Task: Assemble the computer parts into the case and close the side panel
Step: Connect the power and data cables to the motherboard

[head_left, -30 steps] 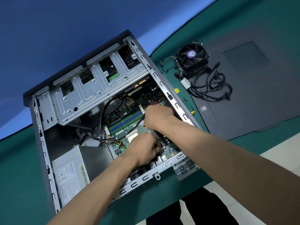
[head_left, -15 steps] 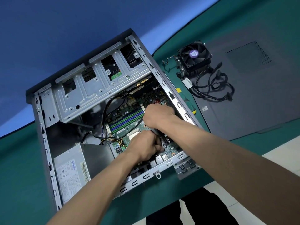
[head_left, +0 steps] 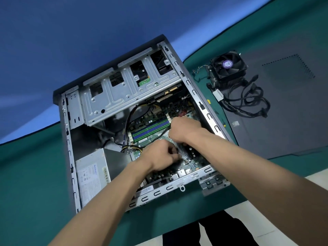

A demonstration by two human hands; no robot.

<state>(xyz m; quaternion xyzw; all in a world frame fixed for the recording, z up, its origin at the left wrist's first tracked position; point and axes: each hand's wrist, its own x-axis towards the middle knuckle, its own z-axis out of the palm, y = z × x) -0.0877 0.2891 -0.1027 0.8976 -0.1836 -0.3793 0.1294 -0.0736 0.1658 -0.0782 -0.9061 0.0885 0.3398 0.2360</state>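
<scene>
The open computer case (head_left: 71, 157) is lying on its side on the green counter (head_left: 26, 183), its interior facing up, and everything else is placed around it. Inside the case, the motherboard (head_left: 150, 126) is sitting toward the case's right half, with blue and green memory slots (head_left: 150, 129) crossing its middle. The left hand (head_left: 159, 157) is reaching down over the board near the case's lower edge, its fingers curling inward as if pinching something small, though what they are gripping is hidden beneath the hand. The right hand (head_left: 184, 129) is lying just beyond the left one, closer to the case's right wall, knuckles up and fingers bending down onto the board; whether it is grasping anything cannot be told. The power supply (head_left: 92, 174) is sitting in the case's lower left corner, and the silver drive cage (head_left: 124, 89) is spanning the case's far end. Outside the case, to its right, the dark side panel (head_left: 284, 112) is lying flat on the counter. The cooler fan (head_left: 229, 65) is resting on the panel's near corner, well apart from the case, with a black cable bundle (head_left: 248, 102) coiling just beside it.
</scene>
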